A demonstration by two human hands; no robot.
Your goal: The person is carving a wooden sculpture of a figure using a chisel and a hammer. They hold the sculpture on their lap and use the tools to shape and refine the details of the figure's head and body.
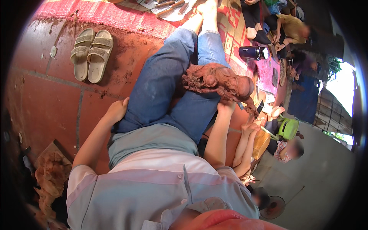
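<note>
A reddish-brown carved figure (218, 80), likely wood, with a smooth rounded head and a rough, knotty end, lies across my jeans-clad legs. My right hand (227, 107) is closed on its underside near the head end; the fingers are mostly hidden behind the carving. Down beside my left thigh, my left hand (117, 111) rests with its fingers laid along the jeans, holding nothing that I can see. Beyond my feet, several carving tools (168, 7) with wooden handles lie on a pale sheet.
Beige sandals (92, 53) stand on the red tiled floor (50, 111) to the left. A pink woven mat (115, 21) spreads ahead. A dark blue flask (253, 53), a green plastic chair (288, 128) and several seated people are at the right. A rough wood piece (50, 180) sits at lower left.
</note>
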